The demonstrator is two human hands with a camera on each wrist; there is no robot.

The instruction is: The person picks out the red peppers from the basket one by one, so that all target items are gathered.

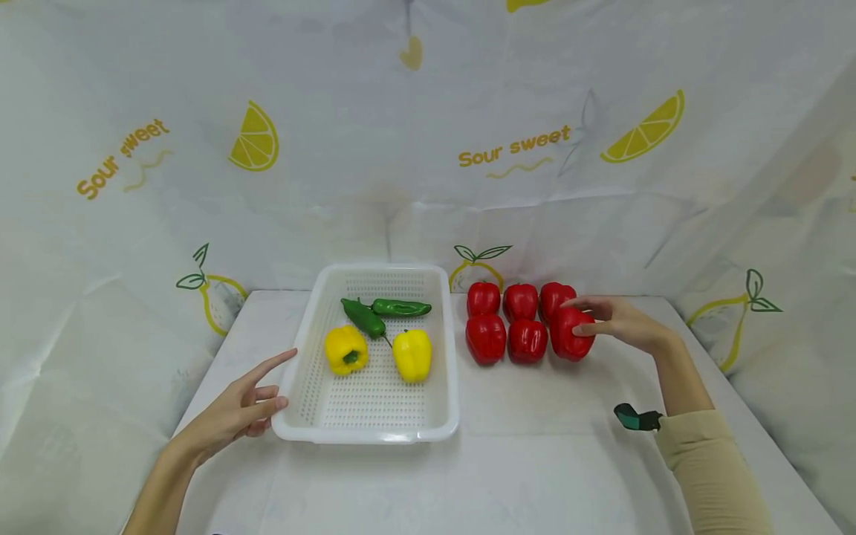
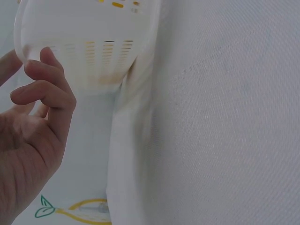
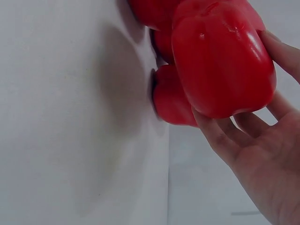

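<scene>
My right hand (image 1: 618, 321) grips a red bell pepper (image 1: 567, 338) between thumb and fingers, at the right end of a group of red bell peppers (image 1: 486, 339). In the right wrist view this held pepper (image 3: 222, 61) is off the white surface, with a shadow beside it. My left hand (image 1: 234, 412) is at the left side of a white plastic basket (image 1: 366, 435), relaxed fingertips touching its rim. Inside the basket lie two yellow bell peppers (image 1: 412, 355) and two green chili peppers (image 1: 401, 307). The left wrist view shows the hand (image 2: 42, 108) beside the basket wall (image 2: 79, 28).
A white cloth covers the table (image 1: 528, 461). Behind it hangs a white curtain (image 1: 374, 148) printed with lemons and lettering. The red peppers stand in two rows just right of the basket. A dark strap end (image 1: 635, 417) sticks out at my right wrist.
</scene>
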